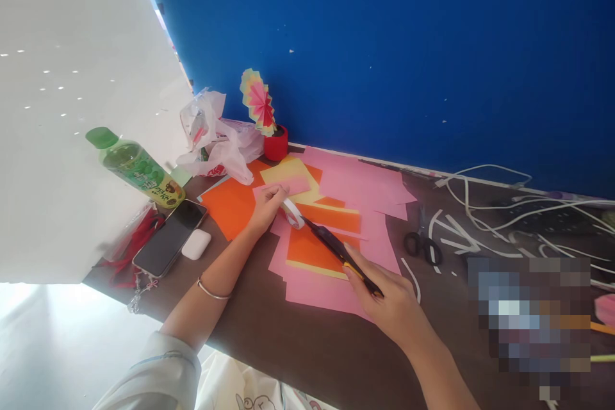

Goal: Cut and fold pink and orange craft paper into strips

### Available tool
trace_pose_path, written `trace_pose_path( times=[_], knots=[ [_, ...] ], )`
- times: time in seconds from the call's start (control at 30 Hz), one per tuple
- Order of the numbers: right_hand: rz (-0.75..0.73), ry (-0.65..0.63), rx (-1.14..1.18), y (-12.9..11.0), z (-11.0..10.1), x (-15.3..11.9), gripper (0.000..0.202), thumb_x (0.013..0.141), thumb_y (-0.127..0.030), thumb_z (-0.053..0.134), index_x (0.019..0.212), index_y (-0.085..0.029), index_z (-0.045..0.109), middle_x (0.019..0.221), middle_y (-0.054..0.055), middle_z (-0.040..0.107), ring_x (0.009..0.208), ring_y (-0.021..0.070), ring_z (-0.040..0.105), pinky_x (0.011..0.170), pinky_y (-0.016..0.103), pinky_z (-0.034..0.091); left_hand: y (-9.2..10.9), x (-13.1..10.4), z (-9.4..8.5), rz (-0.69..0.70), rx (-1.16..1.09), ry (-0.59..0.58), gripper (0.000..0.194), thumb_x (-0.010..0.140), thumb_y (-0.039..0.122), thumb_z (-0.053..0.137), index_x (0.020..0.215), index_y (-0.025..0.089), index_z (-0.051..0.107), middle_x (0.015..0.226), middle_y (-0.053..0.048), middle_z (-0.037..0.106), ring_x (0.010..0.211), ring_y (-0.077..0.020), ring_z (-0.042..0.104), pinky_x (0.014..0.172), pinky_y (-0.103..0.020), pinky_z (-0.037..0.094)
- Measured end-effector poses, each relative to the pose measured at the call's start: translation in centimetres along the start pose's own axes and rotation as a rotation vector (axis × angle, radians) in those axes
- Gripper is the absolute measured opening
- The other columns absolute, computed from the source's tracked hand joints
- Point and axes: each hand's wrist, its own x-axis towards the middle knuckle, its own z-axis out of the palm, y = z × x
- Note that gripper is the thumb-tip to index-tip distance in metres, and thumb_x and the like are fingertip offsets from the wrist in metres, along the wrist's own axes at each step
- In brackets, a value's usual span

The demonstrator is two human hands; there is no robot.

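Note:
My left hand is closed on a white roll of tape, which shows as a pale ring below the fingertips. In my right hand is a black-and-yellow utility knife, its tip touching or close to the tape roll. Under both hands lie overlapping sheets of pink paper, with orange paper and a pale yellow sheet on top. A small pink piece lies beside my left fingers.
Black scissors and white strips lie to the right, near white cables. At left are a green bottle, a phone and a white case. Behind stand a plastic bag and a red pot with a paper fan.

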Motion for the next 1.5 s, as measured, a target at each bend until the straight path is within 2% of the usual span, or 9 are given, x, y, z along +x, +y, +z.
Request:
trace_pose_path(
  times=[0.3, 0.67, 0.87, 0.93, 1.03, 1.13, 1.23, 1.33, 1.5],
  knots=[
    [-0.012, 0.008, -0.013, 0.2, 0.2, -0.1, 0.037, 0.085, -0.024, 0.051, 0.121, -0.016, 0.057, 0.066, 0.002, 0.065, 0.05, 0.0086, 0.054, 0.057, 0.019, 0.047, 0.1, 0.1, 0.0, -0.025, -0.034, 0.002, 0.047, 0.076, 0.046, 0.057, 0.047, 0.017, 0.033, 0.048, 0.005, 0.036, 0.048, -0.0074, 0.032, 0.055, -0.025, 0.03],
    [-0.007, 0.008, -0.033, 0.0, 0.1, -0.1, 0.036, 0.087, -0.024, 0.048, 0.122, -0.018, 0.056, 0.062, 0.001, 0.063, 0.049, 0.009, 0.054, 0.055, 0.019, 0.046, -0.6, 0.3, -0.1, -0.032, -0.09, 0.037, 0.046, 0.073, 0.043, 0.06, 0.046, 0.017, 0.033, 0.049, 0.005, 0.032, 0.049, -0.0071, 0.031, 0.055, -0.024, 0.029],
    [-0.047, -0.121, -0.131, 1.3, 1.0, -0.5, 0.036, 0.089, -0.026, 0.043, 0.121, -0.018, 0.057, 0.064, 0.002, 0.065, 0.05, 0.0117, 0.056, 0.052, 0.022, 0.045, -1.1, 0.8, -0.3, -0.079, -0.148, 0.07, 0.047, 0.076, 0.046, 0.057, 0.048, 0.019, 0.03, 0.048, 0.006, 0.026, 0.046, -0.0072, 0.026, 0.051, -0.024, 0.027],
    [-0.054, -0.12, -0.133, 1.7, 0.9, -0.4, 0.036, 0.089, -0.026, 0.042, 0.121, -0.018, 0.057, 0.065, 0.003, 0.066, 0.05, 0.0121, 0.056, 0.052, 0.023, 0.046, -1.3, 0.9, -0.4, -0.076, -0.137, 0.075, 0.048, 0.075, 0.047, 0.057, 0.048, 0.019, 0.029, 0.049, 0.006, 0.026, 0.046, -0.0073, 0.026, 0.05, -0.024, 0.027],
    [-0.002, -0.014, -0.103, 2.0, 0.1, -0.2, 0.037, 0.087, -0.024, 0.048, 0.122, -0.017, 0.056, 0.074, 0.005, 0.069, 0.053, 0.0116, 0.059, 0.059, 0.023, 0.049, -1.2, 0.8, -0.5, -0.078, -0.126, 0.075, 0.047, 0.076, 0.047, 0.056, 0.048, 0.018, 0.032, 0.048, 0.005, 0.029, 0.047, -0.0079, 0.028, 0.051, -0.024, 0.028],
    [0.053, 0.101, -0.054, 1.9, -0.4, -0.2, 0.039, 0.084, -0.024, 0.052, 0.122, -0.017, 0.056, 0.092, 0.009, 0.071, 0.055, 0.011, 0.061, 0.057, 0.02, 0.05, -0.5, 0.4, -0.5, -0.048, -0.049, 0.068, 0.044, 0.08, 0.049, 0.05, 0.051, 0.017, 0.045, 0.051, 0.003, 0.039, 0.051, -0.0099, 0.036, 0.054, -0.025, 0.031],
    [0.101, 0.067, 0.016, 1.5, -0.2, -0.2, 0.04, 0.085, -0.024, 0.051, 0.124, -0.017, 0.054, 0.101, 0.009, 0.07, 0.058, 0.0121, 0.064, 0.055, 0.02, 0.051, 0.5, -0.3, -0.6, 0.077, 0.093, 0.107, 0.043, 0.082, 0.052, 0.046, 0.06, 0.016, 0.054, 0.058, 0.0, 0.047, 0.058, -0.0119, 0.042, 0.057, -0.025, 0.033],
    [0.097, 0.022, 0.042, 1.2, 0.2, -0.2, 0.043, 0.087, -0.024, 0.048, 0.129, -0.016, 0.05, 0.105, 0.011, 0.068, 0.072, 0.0162, 0.068, 0.063, 0.022, 0.053, 1.1, -0.9, -0.7, 0.116, 0.146, 0.109, 0.045, 0.081, 0.055, 0.045, 0.057, 0.017, 0.048, 0.055, 0.002, 0.04, 0.055, -0.0115, 0.037, 0.055, -0.026, 0.03],
    [0.02, 0.037, 0.062, 1.0, 0.4, -0.3, 0.046, 0.087, -0.019, 0.047, 0.133, -0.018, 0.044, 0.101, 0.01, 0.069, 0.082, 0.0174, 0.068, 0.071, 0.024, 0.053, 0.6, -1.4, -0.4, 0.112, 0.135, -0.013, 0.046, 0.077, 0.05, 0.055, 0.052, 0.018, 0.034, 0.051, 0.005, 0.03, 0.05, -0.0088, 0.03, 0.053, -0.025, 0.025]
  ],
)
